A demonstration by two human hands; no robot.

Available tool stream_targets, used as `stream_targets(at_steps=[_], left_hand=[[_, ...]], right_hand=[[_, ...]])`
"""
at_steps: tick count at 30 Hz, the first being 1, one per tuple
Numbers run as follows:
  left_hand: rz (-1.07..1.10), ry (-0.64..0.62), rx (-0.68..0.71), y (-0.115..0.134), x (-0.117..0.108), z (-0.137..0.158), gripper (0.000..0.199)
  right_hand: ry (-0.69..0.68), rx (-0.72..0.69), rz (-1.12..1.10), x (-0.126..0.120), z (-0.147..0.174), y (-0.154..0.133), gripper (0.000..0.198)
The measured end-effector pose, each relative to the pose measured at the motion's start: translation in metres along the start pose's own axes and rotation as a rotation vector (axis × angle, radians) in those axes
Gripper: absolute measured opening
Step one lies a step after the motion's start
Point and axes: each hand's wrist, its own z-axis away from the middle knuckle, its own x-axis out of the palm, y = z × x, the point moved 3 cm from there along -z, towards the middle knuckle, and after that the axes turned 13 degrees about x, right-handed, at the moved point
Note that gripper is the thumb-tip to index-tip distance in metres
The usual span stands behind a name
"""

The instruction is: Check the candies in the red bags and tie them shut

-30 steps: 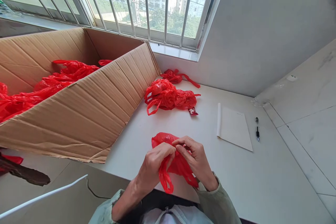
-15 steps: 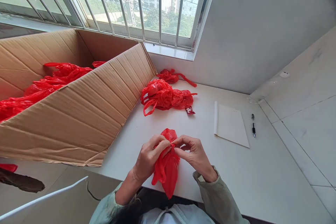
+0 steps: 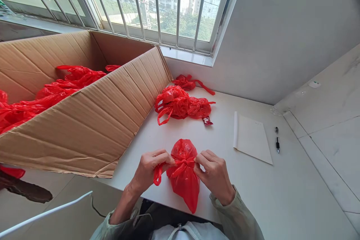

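A red plastic bag (image 3: 184, 183) lies at the front edge of the white table, gathered tight at its middle where a knot shows. My left hand (image 3: 152, 165) is closed on one handle of the bag, whose looped end sticks out below the fingers. On the other side, my right hand (image 3: 210, 167) pinches the opposite handle close to the knot. Both handles are stretched sideways between the two hands. What the bag contains is hidden.
A large cardboard box (image 3: 84, 131) of red plastic bags (image 3: 75, 78) stands at the left. Knotted red bags (image 3: 180, 101) and a small dark-red packet (image 3: 207, 120) lie further back. A notepad (image 3: 253, 138) and a black pen (image 3: 278, 144) are on the right.
My hands have moved apart, drawing the handles out sideways from the knot. The bag's body now spreads wider between them. The view has shifted slightly.
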Motion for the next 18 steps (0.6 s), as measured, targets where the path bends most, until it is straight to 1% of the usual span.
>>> stream_targets(at_steps=[3,5,7,10,11,13,14,15,18], left_hand=[[-0.002,0.032,-0.009,0.001,0.002,0.003,0.015],[0.000,0.060,-0.023,0.003,0.004,0.003,0.013],[-0.009,0.071,-0.062,0.004,0.007,0.004,0.015],[0.017,0.030,-0.143,0.003,0.017,0.009,0.019],[0.043,0.018,-0.166,0.002,0.020,0.010,0.020],[0.106,0.020,-0.222,0.002,0.026,0.013,0.019],[0.134,0.029,-0.256,0.001,0.027,0.015,0.018],[0.160,0.036,-0.292,0.001,0.027,0.017,0.018],[0.216,0.051,-0.339,0.000,0.017,0.028,0.027]], right_hand=[[0.019,0.049,-0.027,0.005,0.004,0.004,0.020],[0.006,0.110,-0.107,0.007,0.005,0.006,0.018],[-0.075,0.199,-0.232,0.006,0.003,0.010,0.018],[-0.207,0.350,-0.417,-0.005,-0.002,0.013,0.025],[-0.246,0.372,-0.441,-0.010,-0.003,0.011,0.028],[-0.341,0.330,-0.396,-0.014,-0.005,0.004,0.044],[-0.393,0.279,-0.327,-0.012,-0.005,-0.001,0.052],[-0.439,0.225,-0.241,-0.007,-0.004,-0.005,0.055],[-0.520,0.120,-0.018,0.017,-0.005,-0.011,0.047]])
